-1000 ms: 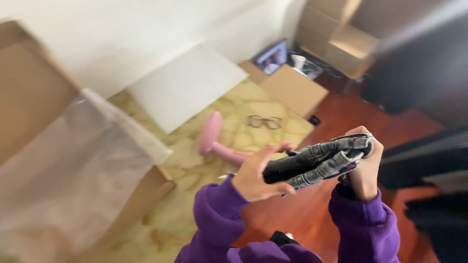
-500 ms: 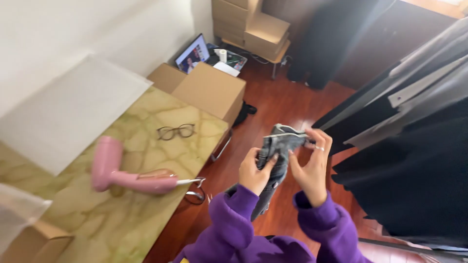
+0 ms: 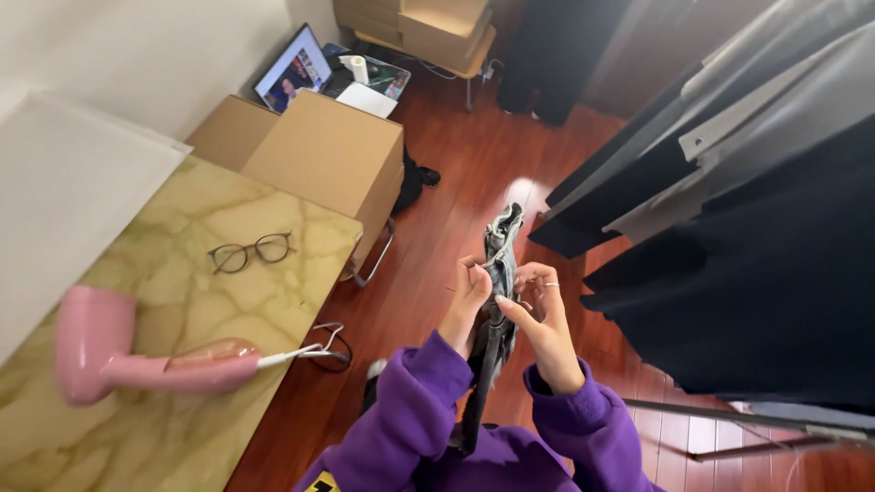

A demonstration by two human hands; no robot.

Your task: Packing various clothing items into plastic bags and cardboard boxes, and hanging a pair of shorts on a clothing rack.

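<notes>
From the head view, I am holding a folded grey garment [image 3: 499,264] upright in front of my chest, above the red wooden floor [image 3: 456,173]. My left hand [image 3: 469,290] is pinching its left edge between thumb and fingers, closed tight on the cloth so the folds are not slipping apart. My right hand [image 3: 544,314] is cupping the garment from the right, fingers curled around it, likely steadying the strip that is hanging down between my purple sleeves [image 3: 410,410].

Taking the garment as my landmark: the marble-patterned table [image 3: 182,383] is lying well to its left, carrying a pair of glasses [image 3: 251,251] and a pink hair dryer [image 3: 137,360] nearer me. A cardboard box [image 3: 319,150] is standing beyond the table, up and left of the garment. Dark clothes [image 3: 756,273] are hanging just to its right.
</notes>
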